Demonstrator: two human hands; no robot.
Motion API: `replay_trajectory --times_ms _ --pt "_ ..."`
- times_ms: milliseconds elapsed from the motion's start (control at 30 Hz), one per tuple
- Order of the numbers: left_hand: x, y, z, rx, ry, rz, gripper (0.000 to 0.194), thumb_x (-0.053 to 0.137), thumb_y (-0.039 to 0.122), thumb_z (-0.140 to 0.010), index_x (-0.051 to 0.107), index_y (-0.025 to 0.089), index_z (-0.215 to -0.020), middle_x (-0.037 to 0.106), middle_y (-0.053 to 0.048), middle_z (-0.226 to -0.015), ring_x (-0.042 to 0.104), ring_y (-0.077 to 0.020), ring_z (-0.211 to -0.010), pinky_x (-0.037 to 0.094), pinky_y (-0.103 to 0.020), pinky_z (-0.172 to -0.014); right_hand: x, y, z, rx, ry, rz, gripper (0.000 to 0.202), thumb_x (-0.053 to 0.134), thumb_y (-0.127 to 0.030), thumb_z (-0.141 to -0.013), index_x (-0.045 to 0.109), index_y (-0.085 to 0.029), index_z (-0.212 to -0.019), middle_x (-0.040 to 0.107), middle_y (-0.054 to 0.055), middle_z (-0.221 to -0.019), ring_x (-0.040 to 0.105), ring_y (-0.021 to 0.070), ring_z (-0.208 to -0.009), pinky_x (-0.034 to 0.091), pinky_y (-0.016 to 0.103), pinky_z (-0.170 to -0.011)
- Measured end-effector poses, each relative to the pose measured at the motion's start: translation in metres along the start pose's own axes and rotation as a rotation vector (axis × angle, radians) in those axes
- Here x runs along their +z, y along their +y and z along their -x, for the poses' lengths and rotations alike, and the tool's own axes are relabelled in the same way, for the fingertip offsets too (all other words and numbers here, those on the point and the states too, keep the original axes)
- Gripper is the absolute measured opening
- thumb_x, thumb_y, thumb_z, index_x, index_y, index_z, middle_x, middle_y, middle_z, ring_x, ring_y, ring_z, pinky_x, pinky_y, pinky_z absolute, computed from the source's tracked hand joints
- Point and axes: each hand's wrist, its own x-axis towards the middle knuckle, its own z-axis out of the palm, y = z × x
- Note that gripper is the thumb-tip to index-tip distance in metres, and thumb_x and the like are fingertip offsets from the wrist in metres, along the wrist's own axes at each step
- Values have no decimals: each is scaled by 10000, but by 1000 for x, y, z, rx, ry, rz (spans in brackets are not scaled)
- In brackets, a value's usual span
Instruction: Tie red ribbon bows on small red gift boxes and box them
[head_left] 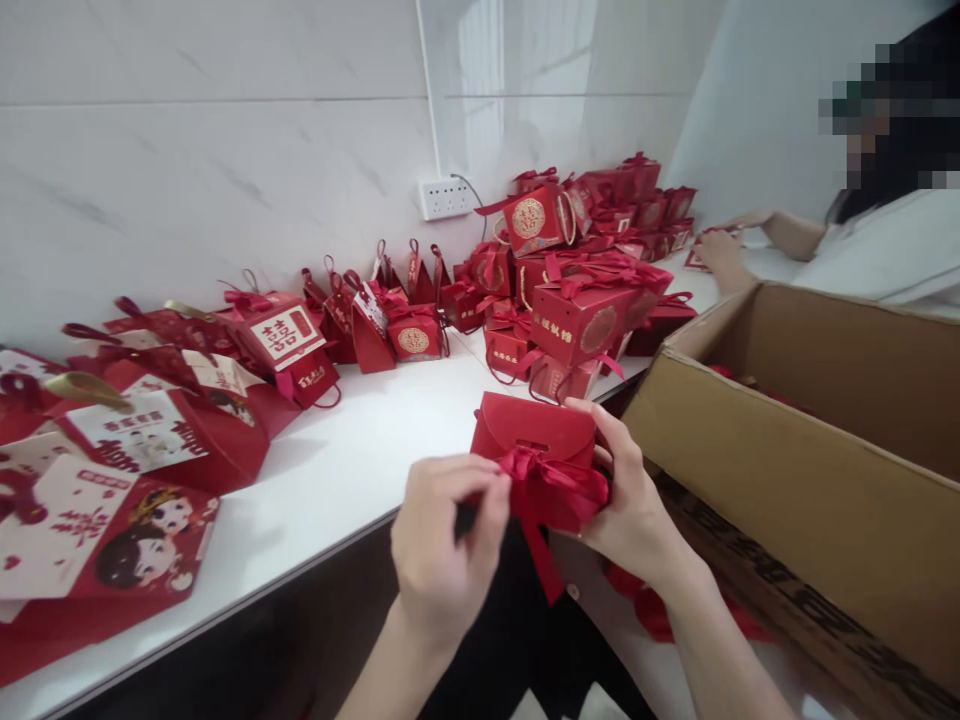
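A small red gift box (536, 425) with a rounded flap is held in front of the table edge. Around its front is a dark red ribbon (555, 485) tied in a bow, one tail hanging below the box. My right hand (637, 500) grips the box from its right side, thumb and fingers around the edge. My left hand (450, 530) pinches the ribbon at the left of the knot between thumb and fingertips.
Many red gift boxes (577, 320) are piled on the white table (360, 430), along the wall and at left. An open cardboard box (787, 430) stands at right. Behind it, another person's hand (724, 258) touches a red item. A power strip (448, 199) is on the wall.
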Motion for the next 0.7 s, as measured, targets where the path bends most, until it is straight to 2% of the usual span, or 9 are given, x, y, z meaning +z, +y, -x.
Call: replay_trajectory --times_ms 67,167,267,333,400,467,533,600,700 --pt "5 -6 -2 -215 24 35 46 560 150 -850 557 194 -838 601 0 -801 583 -114 -761 486 -239 -695 -7 -1 4 21 17 49 977 766 -224 -699 148 -345 -1446 324 115 -1439 401 323 -1288 400 539 -1030" --pt "17 -11 -7 -486 -97 194 141 554 294 -862 554 185 -772 587 4 -737 581 -118 -691 498 -237 -659 -20 -1 9 31 20 155 983 766 -245 -698 139 -347 -1448 322 124 -1432 402 320 -1286 403 530 -1031" --pt "32 -11 -12 -619 -151 331 200 548 371 -852 541 183 -787 567 2 -740 581 -124 -686 508 -240 -648 -37 1 16 29 35 262 964 748 -247 -708 139 -325 -1451 326 137 -1424 385 310 -1299 410 515 -1030" --pt "44 -9 -16 -602 -171 390 204 519 397 -861 541 194 -872 561 -10 -829 585 -135 -758 518 -258 -696 -48 2 21 51 42 330 940 721 -227 -723 136 -312 -1454 327 136 -1427 361 300 -1319 405 508 -1038" --pt "57 -6 -21 -482 -227 411 244 549 406 -838 535 213 -986 545 -36 -988 574 -173 -925 516 -312 -813 -60 1 27 76 50 394 922 696 -212 -733 131 -305 -1456 326 132 -1431 343 293 -1332 399 505 -1045" --pt "73 -3 -23 -330 -332 390 358 619 378 -788 517 233 -1099 500 -65 -1150 513 -229 -1108 471 -390 -943 -71 -2 32 78 62 449 916 682 -210 -738 124 -296 -1459 334 134 -1430 344 295 -1333 401 504 -1043" --pt "88 0 -18 -252 -464 392 485 642 336 -771 464 262 -1216 472 -83 -1246 475 -266 -1194 439 -448 -997 -83 -4 38 55 72 507 914 680 -220 -740 123 -288 -1461 353 141 -1419 360 301 -1322 419 499 -1029" --pt "105 1 -7 -244 -608 459 612 637 317 -780 366 299 -1328 468 -96 -1302 497 -286 -1199 460 -469 -983 -98 -8 45 40 64 585 896 675 -225 -750 132 -286 -1461 383 146 -1401 378 303 -1312 444 489 -1007" --pt "130 -1 14 -221 -777 649 992 725 327 -700 88 321 -1460 432 -136 -1378 521 -333 -1190 499 -494 -939 -126 -18 64 46 40 695 864 679 -237 -763 168 -295 -1457 414 142 -1387 398 307 -1302 479 472 -974"
